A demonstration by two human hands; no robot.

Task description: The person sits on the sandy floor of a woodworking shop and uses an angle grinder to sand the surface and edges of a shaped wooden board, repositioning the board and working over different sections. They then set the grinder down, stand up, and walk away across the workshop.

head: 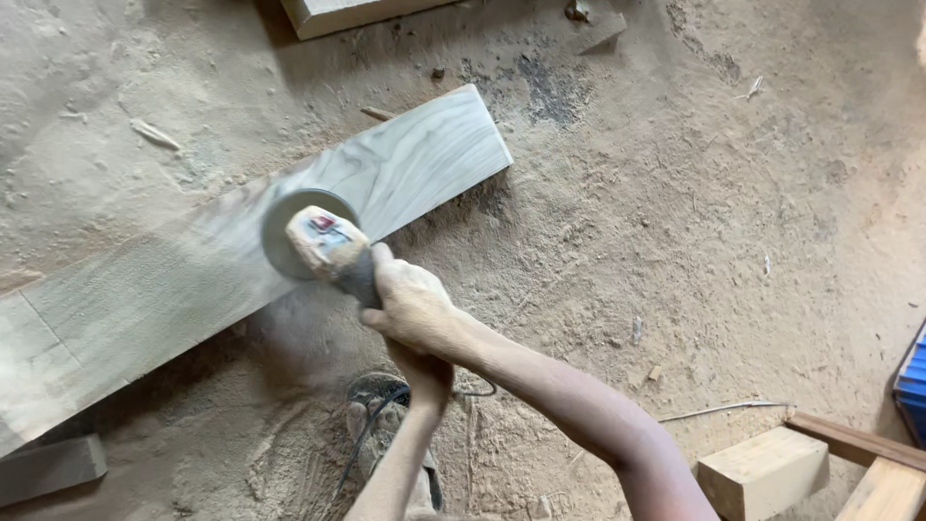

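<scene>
Head camera looks down at a sandy floor (694, 222) covered in sawdust. I see a long pale grey wooden plank (174, 280) lying slantwise across the left side, its far end pointing up and to the right. A dusty hand-held grinder with a round grey disc (313, 236) sits on top of the plank, with the disc flat against the wood near the middle. The wood looks smoother and shows curvy grain past the disc, and rougher on the near side.

My right hand (413, 307) is wrapped tight around the dark handle of the grinder, fingers curled closed on it. My left hand (422, 374) is just under the right one, at the back end of the tool. It is mostly hidden by the right hand, so I cannot tell how its fingers sit. A thin black cord (362, 444) hangs down from near the hands.

Below the hands I see a foot in a worn sandal (381, 420) on the sawdust. A small light wooden block (762, 473) lies at the lower right, beside a brown wooden strip (854, 442). A blue thing (912, 386) peeks in at the right edge. Another pale board (338, 14) lies at the top.
</scene>
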